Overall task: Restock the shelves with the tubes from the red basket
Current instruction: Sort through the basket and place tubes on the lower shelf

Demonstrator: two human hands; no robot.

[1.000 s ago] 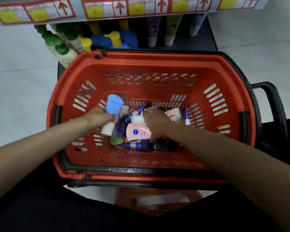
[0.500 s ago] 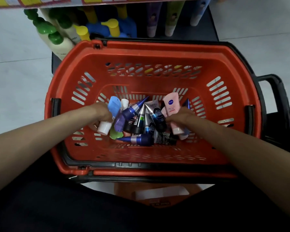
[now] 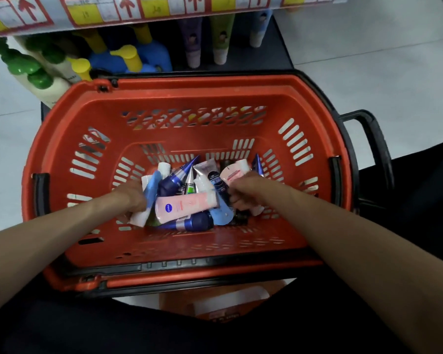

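At 6 o'clock, nearest, an orange box (image 3: 175, 302) lies on the floor. Beyond it stands the red basket (image 3: 189, 98), with tubes (image 3: 174, 180) heaped on its bottom. At the heap's 9 o'clock the left hand (image 3: 132, 198) curls its fingers round a blue tube (image 3: 151, 190). At 3 o'clock the right hand (image 3: 248, 192) curls its fingers into the heap; what they pinch I cannot tell. A pink tube (image 3: 187, 206) lies between the hands. At 12 o'clock the shelf (image 3: 264, 60) holds bottles (image 3: 128, 56).
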